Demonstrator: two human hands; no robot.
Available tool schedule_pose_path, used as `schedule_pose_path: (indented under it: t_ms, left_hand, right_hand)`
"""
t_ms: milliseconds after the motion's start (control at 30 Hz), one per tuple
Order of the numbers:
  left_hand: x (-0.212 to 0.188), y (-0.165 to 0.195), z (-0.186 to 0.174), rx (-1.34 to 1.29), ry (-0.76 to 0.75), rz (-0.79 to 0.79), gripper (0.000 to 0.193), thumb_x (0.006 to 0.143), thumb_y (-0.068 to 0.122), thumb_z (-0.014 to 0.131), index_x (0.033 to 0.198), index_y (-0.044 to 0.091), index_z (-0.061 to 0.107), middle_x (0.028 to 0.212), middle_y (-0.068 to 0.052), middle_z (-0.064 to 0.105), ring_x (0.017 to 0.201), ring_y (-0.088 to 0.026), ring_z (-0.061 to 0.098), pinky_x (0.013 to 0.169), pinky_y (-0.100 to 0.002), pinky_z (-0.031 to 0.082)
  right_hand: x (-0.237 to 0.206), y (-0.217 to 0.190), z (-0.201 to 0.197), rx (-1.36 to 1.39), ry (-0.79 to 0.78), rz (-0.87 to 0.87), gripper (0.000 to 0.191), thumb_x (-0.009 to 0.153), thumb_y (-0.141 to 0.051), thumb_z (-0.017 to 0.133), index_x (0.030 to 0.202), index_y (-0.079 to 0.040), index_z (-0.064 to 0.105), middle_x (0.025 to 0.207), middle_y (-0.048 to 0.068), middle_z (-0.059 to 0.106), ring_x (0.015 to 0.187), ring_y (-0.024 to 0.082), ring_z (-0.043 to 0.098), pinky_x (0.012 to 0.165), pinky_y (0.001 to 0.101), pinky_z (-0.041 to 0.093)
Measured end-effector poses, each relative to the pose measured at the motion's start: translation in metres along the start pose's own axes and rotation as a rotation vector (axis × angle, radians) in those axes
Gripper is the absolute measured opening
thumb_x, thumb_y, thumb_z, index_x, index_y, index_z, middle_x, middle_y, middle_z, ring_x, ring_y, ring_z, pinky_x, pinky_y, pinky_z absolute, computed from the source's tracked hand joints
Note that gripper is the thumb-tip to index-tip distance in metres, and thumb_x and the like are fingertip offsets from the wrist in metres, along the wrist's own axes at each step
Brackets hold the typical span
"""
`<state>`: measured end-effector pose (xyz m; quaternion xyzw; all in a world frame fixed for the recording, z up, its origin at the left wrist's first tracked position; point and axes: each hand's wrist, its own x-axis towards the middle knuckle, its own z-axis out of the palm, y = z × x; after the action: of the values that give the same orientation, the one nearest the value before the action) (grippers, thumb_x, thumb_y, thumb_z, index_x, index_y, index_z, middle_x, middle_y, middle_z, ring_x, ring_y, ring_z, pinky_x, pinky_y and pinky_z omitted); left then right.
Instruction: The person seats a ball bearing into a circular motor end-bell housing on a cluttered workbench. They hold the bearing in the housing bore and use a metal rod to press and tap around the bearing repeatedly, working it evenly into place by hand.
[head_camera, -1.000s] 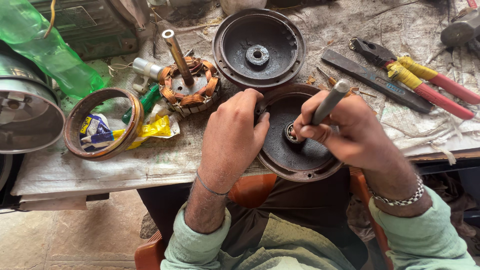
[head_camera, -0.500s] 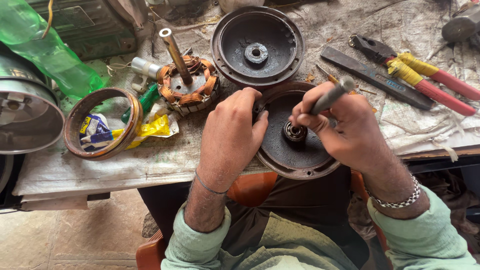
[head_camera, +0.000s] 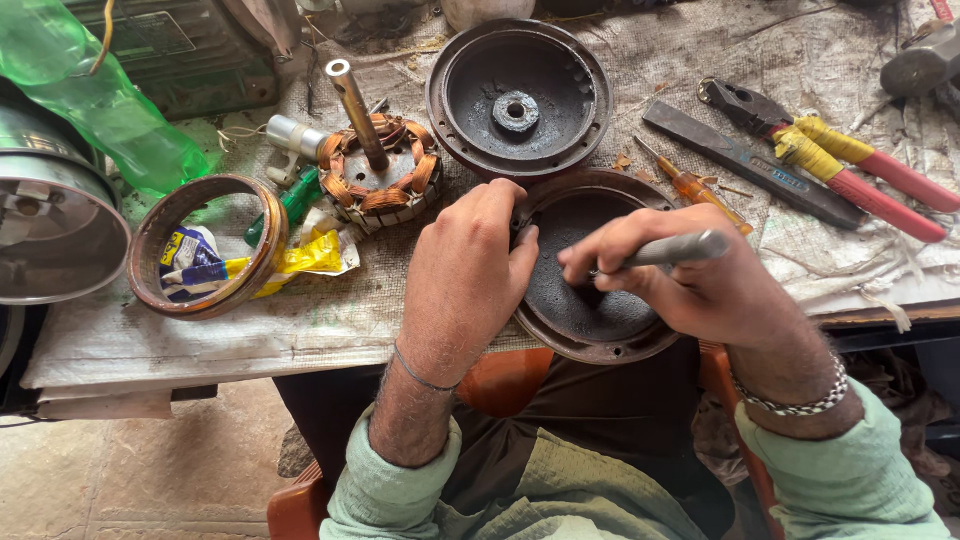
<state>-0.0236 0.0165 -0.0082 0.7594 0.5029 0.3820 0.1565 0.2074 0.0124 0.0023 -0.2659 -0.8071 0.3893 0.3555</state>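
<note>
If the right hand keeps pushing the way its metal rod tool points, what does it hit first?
The right hand aims its grey metal rod leftward and down. It would likely meet the dark floor of the rusty round motor cover, then the left hand at the rim; depth is unclear.

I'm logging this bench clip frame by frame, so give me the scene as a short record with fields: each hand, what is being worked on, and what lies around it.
left hand: grips the near rim of the round cover
right hand: holds a grey tool, tip down inside the cover
cover: dark, dished, at the bench's near edge
second cover: behind it, hub in the middle
winding: copper coils with upright shaft, to the left
ring: rusty, far left, wrappers inside
pliers: red and yellow handles, right
</note>
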Motion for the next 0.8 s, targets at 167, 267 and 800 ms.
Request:
schedule_pose_path:
  t_ms: [167, 267, 800]
  left_hand:
    - [-0.001, -0.002, 0.0, -0.001, 0.011, 0.023, 0.025, 0.087, 0.012, 0.075, 0.107, 0.001, 0.065, 0.098, -0.016, 0.073, 0.092, -0.035, 0.073, 0.076, -0.045, 0.057]
    - [0.0, -0.002, 0.0, -0.007, 0.003, 0.009, 0.026, 0.087, 0.013, 0.075, 0.108, 0.001, 0.065, 0.099, -0.016, 0.073, 0.092, -0.035, 0.073, 0.076, -0.044, 0.057]
    - [0.001, -0.002, 0.001, -0.012, 0.009, 0.019, 0.025, 0.086, 0.013, 0.076, 0.107, 0.002, 0.065, 0.099, -0.015, 0.074, 0.091, -0.034, 0.074, 0.075, -0.044, 0.058]
  right_hand:
    - [0.002, -0.002, 0.011, -0.135, 0.149, 0.09, 0.016, 0.096, 0.01, 0.063, 0.105, -0.003, 0.057, 0.098, 0.01, 0.073, 0.102, 0.019, 0.077, 0.089, 0.0335, 0.065]
    - [0.004, -0.003, 0.015, -0.05, 0.222, 0.15, 0.017, 0.099, 0.011, 0.061, 0.107, -0.002, 0.055, 0.097, 0.009, 0.069, 0.101, 0.018, 0.074, 0.091, 0.0324, 0.064]
    - [0.004, -0.009, 0.02, -0.276, 0.277, 0.178, 0.021, 0.094, 0.013, 0.059, 0.109, 0.0, 0.055, 0.096, 0.008, 0.07, 0.094, 0.015, 0.075, 0.081, 0.0292, 0.064]
